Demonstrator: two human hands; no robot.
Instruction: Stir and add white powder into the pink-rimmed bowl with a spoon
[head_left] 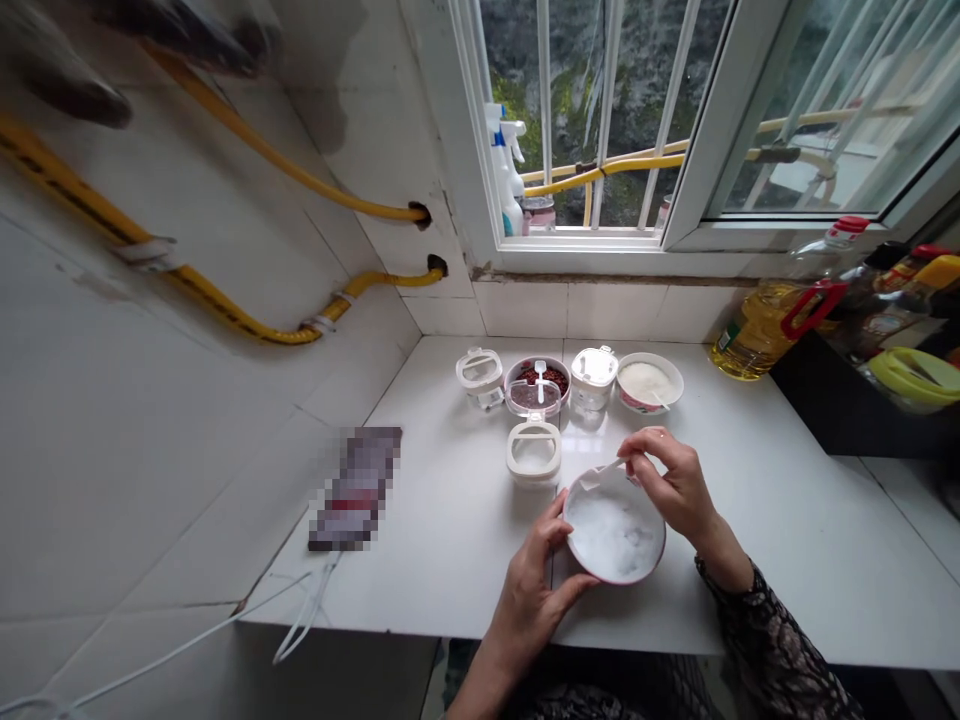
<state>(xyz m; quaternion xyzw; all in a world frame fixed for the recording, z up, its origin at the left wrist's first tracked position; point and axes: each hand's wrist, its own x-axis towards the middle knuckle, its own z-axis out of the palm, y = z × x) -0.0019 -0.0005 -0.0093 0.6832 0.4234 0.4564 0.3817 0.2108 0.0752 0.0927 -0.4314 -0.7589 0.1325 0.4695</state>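
Observation:
My left hand (534,575) wraps around the left side of a bowl (663,545), thumb at the near edge and fingers at the rim. White grainy powder (611,530) lies inside it. Between the thumb and fingers of my right hand (667,480) is the handle of a small white spoon (596,478), whose head is at the bowl's far inner side. Just beyond my left hand stands a clear jar with an open lid (533,452), with some white stuff inside. Behind it is a bowl of dark red dried spice (555,378), partly hidden by the raised lid and a small white spoon (540,380).
Two lidded jars, one left (480,375) and one right (594,375), flank the spice bowl. A bowl of white grains (649,380) holds a spoon. An oil bottle (757,325) and a black rack (817,395) stand right. A blurred-out phone-like object (356,490) lies left, beside a cable (304,610).

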